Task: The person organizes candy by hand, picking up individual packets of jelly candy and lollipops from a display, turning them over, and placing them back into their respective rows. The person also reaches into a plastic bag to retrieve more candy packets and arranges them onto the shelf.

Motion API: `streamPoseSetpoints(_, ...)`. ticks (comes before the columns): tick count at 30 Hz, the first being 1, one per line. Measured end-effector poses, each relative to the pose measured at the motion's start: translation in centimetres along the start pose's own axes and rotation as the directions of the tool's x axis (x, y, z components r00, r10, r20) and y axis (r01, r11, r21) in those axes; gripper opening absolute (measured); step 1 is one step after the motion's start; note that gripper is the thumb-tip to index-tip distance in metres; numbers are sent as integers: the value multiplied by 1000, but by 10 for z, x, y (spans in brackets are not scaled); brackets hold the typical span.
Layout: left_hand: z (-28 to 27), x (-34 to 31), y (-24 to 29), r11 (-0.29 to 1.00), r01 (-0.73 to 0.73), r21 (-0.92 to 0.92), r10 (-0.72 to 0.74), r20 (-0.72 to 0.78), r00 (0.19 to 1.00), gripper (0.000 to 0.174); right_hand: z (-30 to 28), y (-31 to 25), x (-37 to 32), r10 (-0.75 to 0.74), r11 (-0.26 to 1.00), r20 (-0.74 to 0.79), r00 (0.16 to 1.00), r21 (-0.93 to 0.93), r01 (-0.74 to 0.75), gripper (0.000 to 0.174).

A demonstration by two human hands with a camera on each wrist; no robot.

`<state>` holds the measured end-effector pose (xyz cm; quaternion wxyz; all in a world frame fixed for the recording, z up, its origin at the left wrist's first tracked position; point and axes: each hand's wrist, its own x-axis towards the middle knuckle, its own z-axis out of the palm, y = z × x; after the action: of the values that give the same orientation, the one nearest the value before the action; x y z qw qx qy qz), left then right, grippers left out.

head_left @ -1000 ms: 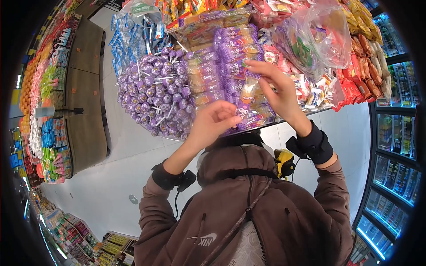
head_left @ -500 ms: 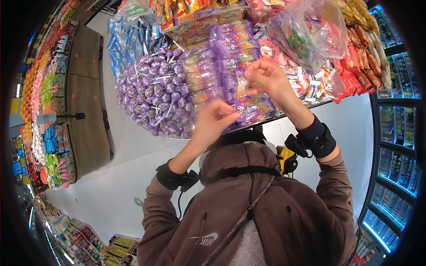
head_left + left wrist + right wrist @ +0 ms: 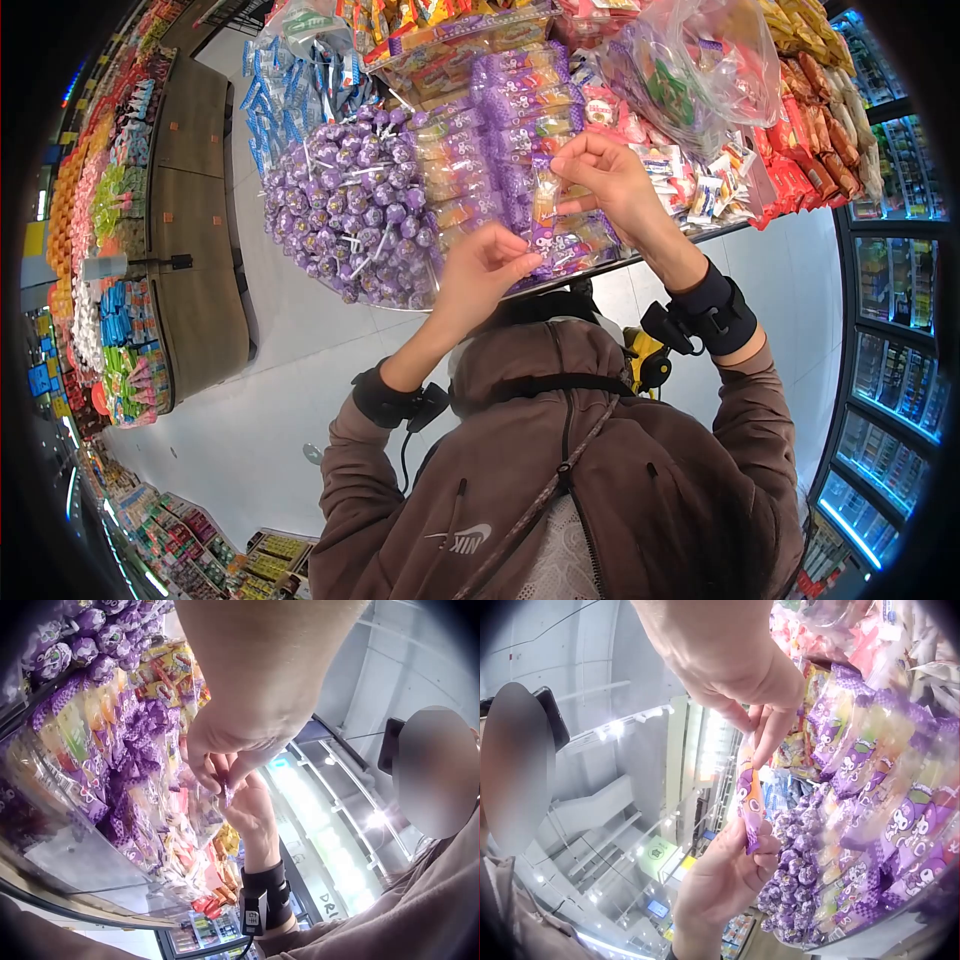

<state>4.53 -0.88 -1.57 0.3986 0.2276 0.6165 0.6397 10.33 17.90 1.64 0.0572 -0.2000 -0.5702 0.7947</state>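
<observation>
Both hands hold one small candy packet [image 3: 748,787], a narrow wrapper in purple and orange with a cartoon figure printed on it. My right hand [image 3: 612,188] pinches its upper end between thumb and fingers. At the lower end, my left hand [image 3: 488,268] pinches the wrapper's purple edge, as the right wrist view shows. The packet stands upright between them, over rows of similar purple candy packets [image 3: 530,90] in the display. In the left wrist view most of the packet is hidden behind the left hand's fingers.
Purple-wrapped lollipops [image 3: 350,200] are heaped left of the packets. Clear plastic bags [image 3: 700,80] lie on pink sweets to the right, beside red packets [image 3: 785,180]. Blue packets [image 3: 275,100] hang at the back left. A wooden shelf unit [image 3: 195,220] stands across the aisle.
The right hand has come down and left, and the packet now stands straighter. My left hand's thumb and fingertips have closed together at its lower end. Over the last half second almost nothing moves.
</observation>
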Motion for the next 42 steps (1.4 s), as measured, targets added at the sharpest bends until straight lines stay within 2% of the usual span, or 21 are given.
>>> streamPoseSetpoints(5,1,-3,5,999,20,37,-20,7,1000,11,1,1,0,-4,1000,-16,1000,-22,4,7)
streamPoseSetpoints(8,-9,-3,3,997,-72,28,70,64,995,11,1,-2,1,17,998,-9,1000,-59,-18,9)
streamPoseSetpoints(9,-14,-1,6,942,-264,206,256,63,965,12,1,-4,2,35,997,12,999,-71,-35,9)
streamPoseSetpoints(10,-21,2,11,821,-432,373,430,94,898,14,2,-6,2,54,995,32,998,-82,-51,10)
streamPoseSetpoints(11,-26,5,16,641,-565,519,578,156,801,17,4,-8,3,105,986,70,992,-140,-94,10)
streamPoseSetpoints(13,-31,10,33,293,-714,636,658,408,633,21,10,-12,4,211,951,137,968,-258,-171,11)
streamPoseSetpoints(14,-32,12,41,100,-757,646,651,533,541,23,12,-9,6,224,949,191,956,-265,-169,12)
streamPoseSetpoints(15,-34,12,46,-8,-791,612,591,641,490,28,13,-5,9,236,948,246,940,-272,-167,12)
streamPoseSetpoints(16,-34,12,47,-40,-795,606,546,680,490,29,15,-3,11,248,946,300,921,-278,-164,12)
streamPoseSetpoints(18,-33,10,48,-103,-806,583,447,751,486,30,19,-2,13,265,928,315,911,-341,-152,13)
streamPoseSetpoints(21,-32,9,49,-196,-806,559,401,796,454,31,22,2,16,278,903,348,895,-412,-121,11)
streamPoseSetpoints(26,-29,12,47,-202,-830,520,294,840,455,35,28,5,25,303,826,381,874,-561,-42,8)
streamPoseSetpoints(29,-29,14,47,-201,-838,507,298,847,441,33,28,8,27,303,834,415,858,-551,-28,8)
streamPoseSetpoints(32,-30,14,44,-188,-842,505,318,843,435,30,24,13,24,277,891,430,859,-450,-62,12)
streamPoseSetpoints(33,-30,13,42,-182,-843,506,324,840,435,29,22,12,23,290,894,385,876,-435,-105,14)
streamPoseSetpoints(35,-32,10,39,-95,-804,586,378,769,516,28,14,7,19,321,897,294,900,-399,-189,18)
streamPoseSetpoints(36,-34,8,38,-50,-780,624,401,727,557,28,6,6,17,252,922,284,925,-362,-139,19)
streamPoseSetpoints(38,-38,-1,21,144,-605,783,514,464,722,24,-15,3,11,111,957,258,960,-289,-33,22)
streamPoseSetpoints(39,-41,-6,10,248,-501,829,542,310,781,22,-22,0,7,102,957,215,971,-289,-37,22)
streamPoseSetpoints(42,-52,-21,-21,321,-393,862,516,189,836,23,-40,-4,-9,88,958,103,991,-281,-56,21)
